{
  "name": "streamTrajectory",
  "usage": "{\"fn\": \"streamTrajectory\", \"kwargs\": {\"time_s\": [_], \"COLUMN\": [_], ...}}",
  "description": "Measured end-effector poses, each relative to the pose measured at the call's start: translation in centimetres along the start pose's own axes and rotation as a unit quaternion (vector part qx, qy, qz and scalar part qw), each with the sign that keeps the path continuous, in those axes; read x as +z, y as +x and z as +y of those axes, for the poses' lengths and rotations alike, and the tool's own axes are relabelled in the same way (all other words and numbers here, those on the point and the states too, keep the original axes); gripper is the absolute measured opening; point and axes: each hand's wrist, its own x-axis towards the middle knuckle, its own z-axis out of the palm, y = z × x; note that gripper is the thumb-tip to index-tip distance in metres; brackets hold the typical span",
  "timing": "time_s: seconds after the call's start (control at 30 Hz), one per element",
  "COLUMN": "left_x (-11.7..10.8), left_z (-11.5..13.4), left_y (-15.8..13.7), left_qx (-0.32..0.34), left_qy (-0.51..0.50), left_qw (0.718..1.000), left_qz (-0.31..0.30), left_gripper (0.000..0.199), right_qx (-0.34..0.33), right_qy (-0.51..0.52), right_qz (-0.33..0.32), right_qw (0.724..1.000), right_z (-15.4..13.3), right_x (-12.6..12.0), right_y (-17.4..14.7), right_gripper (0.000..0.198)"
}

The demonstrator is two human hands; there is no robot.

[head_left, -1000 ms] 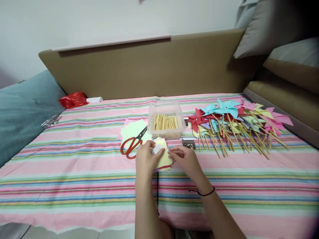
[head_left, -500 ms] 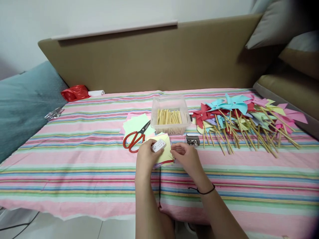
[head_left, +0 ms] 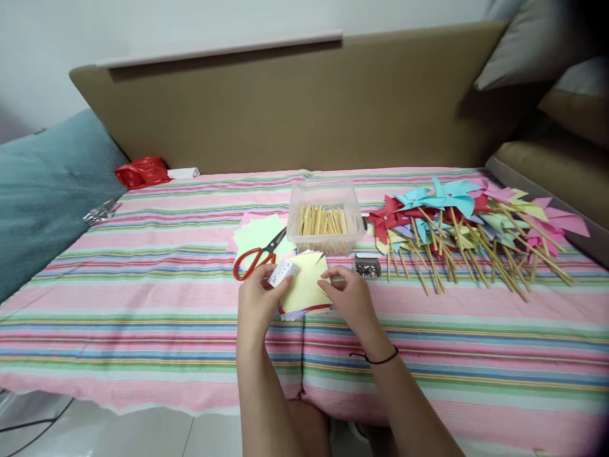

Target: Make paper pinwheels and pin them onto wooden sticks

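Between the thumb and fingers of my left hand [head_left: 257, 297] is a small white piece with dark print [head_left: 282, 273]; whether it is a box or a label I cannot tell. It is lifted at the left edge of a stack of pale yellow paper squares [head_left: 307, 285], whose lower edge shows red and purple sheets. The top sheet has a cut at its upper right corner. My right hand [head_left: 351, 297] pinches the right edge of this yellow paper. Red-handled scissors [head_left: 257, 260] lie just beyond my left hand, partly on pale green and pink paper sheets [head_left: 255, 236].
A clear plastic box [head_left: 354, 212] of short wooden sticks [head_left: 322, 221] stands behind the stack. Right of it sits a small dark box of metal fasteners [head_left: 366, 268]. Finished paper pinwheels [head_left: 450, 197] are heaped at the right. A red plastic bag [head_left: 143, 172] lies far left.
My left hand has moved left with the white printed piece, from over the yellow paper to its left edge, uncovering more of the top sheet. My right hand stays at the right edge.
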Motion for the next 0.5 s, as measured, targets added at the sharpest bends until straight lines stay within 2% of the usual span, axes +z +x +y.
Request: {"fn": "streamTrajectory", "kwargs": {"time_s": [0.2,0.37,0.5], "left_x": [-0.2,0.6,1.4], "left_z": [0.2,1.2,1.6], "left_y": [-0.1,-0.5,-0.6], "left_qx": [-0.006,0.020,0.050], "left_qy": [0.086,0.227,0.287], "left_qw": [0.996,0.974,0.957], "left_qz": [0.008,0.011,0.016], "left_gripper": [0.042,0.029,0.026], "right_qx": [0.009,0.025,0.016], "right_qy": [0.045,0.132,0.193], "right_qz": [0.016,-0.006,0.060], "right_qw": [0.999,0.991,0.979], "right_z": [-0.3,-0.6,-0.3], "right_x": [-1.2,-5.1,-7.8], "right_y": [0.2,-0.4,-1.0], "right_gripper": [0.009,0.010,0.013]}}
